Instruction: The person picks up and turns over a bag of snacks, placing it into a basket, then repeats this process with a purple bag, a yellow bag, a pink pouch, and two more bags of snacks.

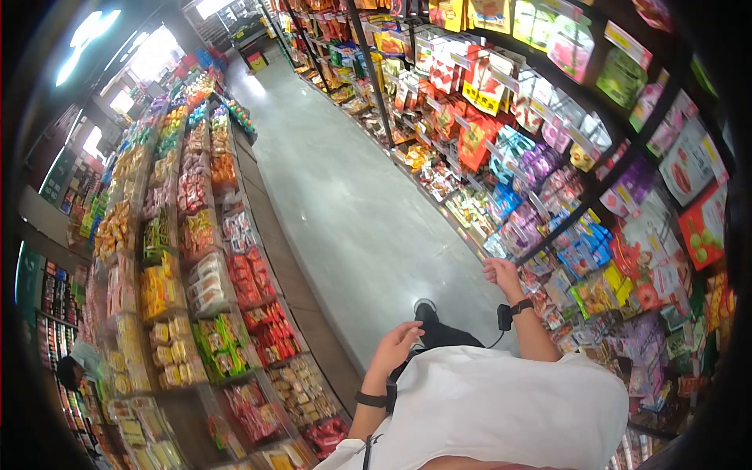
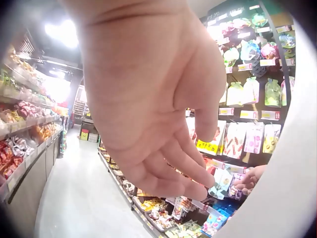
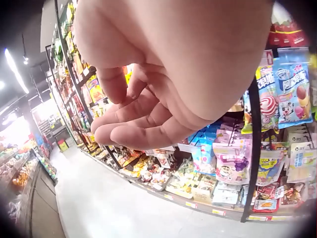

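Snack packets fill the right-hand shelf rack, blue and purple ones in its lower rows. Right hand is raised, arm bent out toward them, just beside the rack's front edge; grip loosely curled, holding nothing. Left hand is low in front of the white shirt, fingers relaxed, slightly spread, empty.

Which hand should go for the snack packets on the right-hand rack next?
Likely right. The right hand hangs loosely curled and empty beside the colourful hanging snack packets; the left hand, also empty, sits by the white shirt, farther away.
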The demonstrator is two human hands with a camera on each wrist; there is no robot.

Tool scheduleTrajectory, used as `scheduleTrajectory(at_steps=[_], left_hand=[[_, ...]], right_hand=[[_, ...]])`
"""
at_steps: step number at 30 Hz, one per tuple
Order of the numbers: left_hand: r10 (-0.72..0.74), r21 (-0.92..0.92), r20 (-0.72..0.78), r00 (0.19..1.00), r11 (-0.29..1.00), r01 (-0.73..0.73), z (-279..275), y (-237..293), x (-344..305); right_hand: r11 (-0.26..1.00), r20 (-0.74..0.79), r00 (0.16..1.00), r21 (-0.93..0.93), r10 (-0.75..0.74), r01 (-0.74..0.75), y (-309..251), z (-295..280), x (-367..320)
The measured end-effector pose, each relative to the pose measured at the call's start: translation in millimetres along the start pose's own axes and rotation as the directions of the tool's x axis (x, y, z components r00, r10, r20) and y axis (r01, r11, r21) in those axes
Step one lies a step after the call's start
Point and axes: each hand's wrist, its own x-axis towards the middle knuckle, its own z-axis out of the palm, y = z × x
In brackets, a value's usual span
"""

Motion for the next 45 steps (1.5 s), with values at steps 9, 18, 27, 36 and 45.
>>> scheduleTrajectory(at_steps=[9, 18, 27, 36, 45], left_hand=[[0.049, 0.086, -0.097, 0.994, 0.995, -0.041, -129, 92, 148], [0.039, 0.007, -0.075, 0.996, 0.999, -0.039, -247, 124, 258], [0.038, 0.134, 0.017, 0.999, 0.990, -0.040, -404, 184, 388], [0.021, 0.231, 0.259, 0.966, 0.970, -0.083, -458, 246, 532], [0.078, 0.292, 0.383, 0.920, 0.935, -0.200, -466, 336, 702]], right_hand=[[0.996, 0.058, 0.995, -0.036, -0.081, 0.083, -122, 135, 190], [0.986, 0.312, 0.948, -0.133, -0.057, 0.103, -197, 261, 315], [0.988, -0.024, 0.993, -0.106, -0.117, 0.114, -230, 302, 425], [0.917, -0.651, 0.688, -0.033, -0.321, 0.397, -235, 224, 516], [0.948, -0.936, 0.247, -0.188, -0.253, 0.256, -335, 173, 628]])
